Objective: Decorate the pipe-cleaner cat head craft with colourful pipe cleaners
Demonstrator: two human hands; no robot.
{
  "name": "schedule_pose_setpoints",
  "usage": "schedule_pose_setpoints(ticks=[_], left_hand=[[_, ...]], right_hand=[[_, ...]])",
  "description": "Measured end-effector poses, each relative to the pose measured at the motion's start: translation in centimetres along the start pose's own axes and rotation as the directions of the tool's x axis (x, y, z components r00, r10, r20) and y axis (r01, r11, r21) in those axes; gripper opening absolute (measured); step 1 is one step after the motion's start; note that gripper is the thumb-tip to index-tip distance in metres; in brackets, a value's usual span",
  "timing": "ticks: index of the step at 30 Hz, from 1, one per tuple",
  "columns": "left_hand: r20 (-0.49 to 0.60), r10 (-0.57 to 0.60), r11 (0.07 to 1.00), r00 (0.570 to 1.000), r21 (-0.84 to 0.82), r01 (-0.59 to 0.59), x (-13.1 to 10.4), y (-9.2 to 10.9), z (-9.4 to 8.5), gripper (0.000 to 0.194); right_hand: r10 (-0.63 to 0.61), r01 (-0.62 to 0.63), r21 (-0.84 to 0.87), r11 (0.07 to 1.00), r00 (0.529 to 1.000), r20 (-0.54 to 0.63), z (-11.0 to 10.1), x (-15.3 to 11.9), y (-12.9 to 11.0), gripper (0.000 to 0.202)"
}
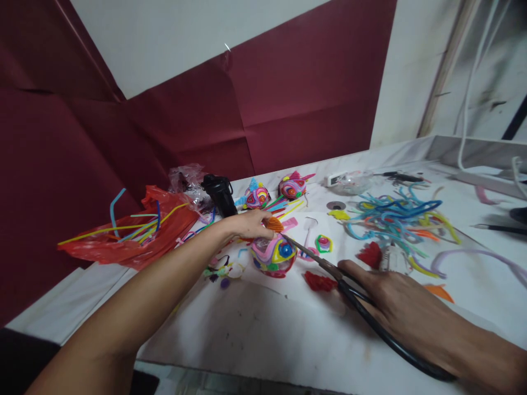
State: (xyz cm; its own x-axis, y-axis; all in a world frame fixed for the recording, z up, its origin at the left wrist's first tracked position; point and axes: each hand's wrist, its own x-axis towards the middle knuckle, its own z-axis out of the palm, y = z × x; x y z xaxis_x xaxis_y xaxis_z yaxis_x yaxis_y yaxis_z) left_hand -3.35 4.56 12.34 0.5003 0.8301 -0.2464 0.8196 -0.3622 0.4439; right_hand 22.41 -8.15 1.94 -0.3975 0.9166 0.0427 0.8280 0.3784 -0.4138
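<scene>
In the head view, my left hand (256, 224) pinches an orange ribbed piece (274, 224) just above a fish-like ball (274, 258) covered in coloured strips with a blue eye. My right hand (382, 288) is closed around the black handles of a pair of scissors (325, 265). The scissors' blades point left and their tips reach the orange piece. Whether the blades touch it I cannot tell. Red fuzzy pieces (320, 281) lie below the blades. A small ringed hexagonal piece (324, 243) rests on the white paper behind them.
Two more decorated balls (293, 186) stand at the back beside a black canister (220, 195). On the left lies a red plastic bag (164, 219) with coloured sticks. A heap of pipe cleaners (395, 214) and a white tube (395, 258) are on the right.
</scene>
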Motion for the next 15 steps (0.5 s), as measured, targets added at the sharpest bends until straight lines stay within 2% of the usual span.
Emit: schedule_pose_setpoints(ticks=[6, 14, 15], left_hand=[[0.000, -0.010, 1.000, 1.000, 0.023, 0.010, -0.2, 0.4, -0.1, 0.030], [0.012, -0.014, 0.999, 1.000, 0.038, 0.013, -0.2, 0.1, -0.3, 0.035], [0.013, -0.010, 0.999, 1.000, 0.036, 0.009, -0.2, 0.0, -0.3, 0.035]], right_hand=[[0.031, -0.030, -0.037, 0.999, 0.999, 0.027, -0.3, -0.1, -0.1, 0.043], [0.088, -0.093, 0.087, 0.992, 0.994, 0.057, -1.7, -1.2, 0.1, 0.044], [0.098, -0.099, 0.068, 0.993, 0.995, 0.026, -1.8, -1.2, 0.4, 0.043]])
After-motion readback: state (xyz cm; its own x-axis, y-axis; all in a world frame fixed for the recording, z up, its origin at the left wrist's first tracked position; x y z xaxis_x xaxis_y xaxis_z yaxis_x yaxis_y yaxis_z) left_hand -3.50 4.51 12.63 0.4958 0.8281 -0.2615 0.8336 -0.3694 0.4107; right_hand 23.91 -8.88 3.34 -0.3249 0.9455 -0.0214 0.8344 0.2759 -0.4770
